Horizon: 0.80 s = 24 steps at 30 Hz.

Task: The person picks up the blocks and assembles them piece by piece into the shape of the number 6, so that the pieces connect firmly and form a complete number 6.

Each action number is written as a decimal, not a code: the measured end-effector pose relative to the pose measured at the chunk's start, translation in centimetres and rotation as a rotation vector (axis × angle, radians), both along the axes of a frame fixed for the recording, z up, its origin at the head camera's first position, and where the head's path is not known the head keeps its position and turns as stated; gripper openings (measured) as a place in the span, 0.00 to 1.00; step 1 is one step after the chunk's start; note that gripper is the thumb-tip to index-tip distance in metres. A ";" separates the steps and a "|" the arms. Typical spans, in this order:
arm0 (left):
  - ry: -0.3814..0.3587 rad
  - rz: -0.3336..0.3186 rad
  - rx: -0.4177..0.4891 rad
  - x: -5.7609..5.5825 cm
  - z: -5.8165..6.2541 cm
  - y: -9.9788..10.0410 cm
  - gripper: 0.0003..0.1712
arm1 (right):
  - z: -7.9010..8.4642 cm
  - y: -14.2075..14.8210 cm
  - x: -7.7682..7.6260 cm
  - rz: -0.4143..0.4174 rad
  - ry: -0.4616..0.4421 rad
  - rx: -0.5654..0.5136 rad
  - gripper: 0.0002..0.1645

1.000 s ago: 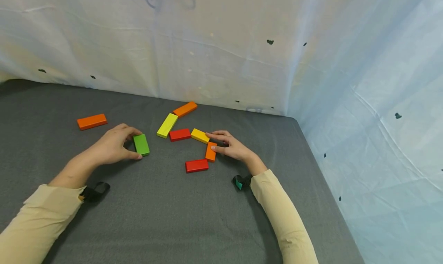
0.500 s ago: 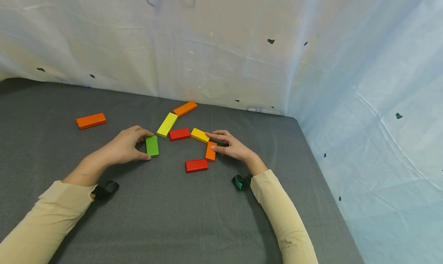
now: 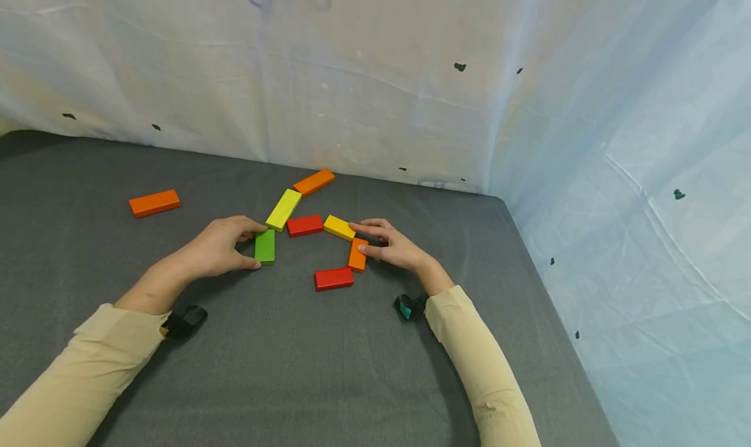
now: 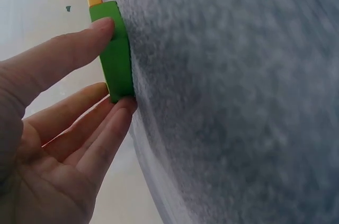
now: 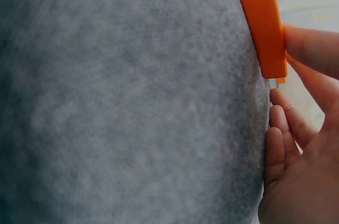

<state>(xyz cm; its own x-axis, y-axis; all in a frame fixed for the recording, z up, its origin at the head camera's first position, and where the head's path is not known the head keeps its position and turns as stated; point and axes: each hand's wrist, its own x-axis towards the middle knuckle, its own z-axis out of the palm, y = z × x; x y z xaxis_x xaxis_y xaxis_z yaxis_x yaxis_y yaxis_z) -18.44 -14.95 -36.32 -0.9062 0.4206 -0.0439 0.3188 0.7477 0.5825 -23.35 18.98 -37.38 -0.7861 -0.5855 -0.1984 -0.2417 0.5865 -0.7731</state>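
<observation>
My left hand pinches a green wooden block between thumb and fingertips at its two ends. In the left wrist view the green block lies flat against the grey cloth. Its far end meets the lower end of a lime-yellow block. My right hand rests with its fingers fairly straight, the index fingertip at an amber-yellow block. The right thumb touches a small orange block, which also shows in the right wrist view. One red block lies between the two yellow ones.
Another red block lies just below the small orange one. An orange block continues from the lime-yellow block's upper end, and a separate orange block lies far left. Pale sheeting rises behind the grey cloth-covered table.
My left hand has slid the green block to the right, up to the lower end of the lime-yellow block. My right hand has stayed in place.
</observation>
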 end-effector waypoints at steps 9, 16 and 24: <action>-0.018 0.000 -0.026 -0.2 0.2 0.8 0.38 | -0.5 0.1 -0.4 -0.010 0.002 0.009 0.32; -0.010 -0.001 -0.010 -0.2 0.3 1.1 0.37 | -0.4 0.1 -0.3 -0.005 0.011 0.004 0.33; -0.008 0.000 0.015 -0.2 0.1 1.2 0.36 | -0.5 0.0 -0.3 -0.013 0.007 0.017 0.32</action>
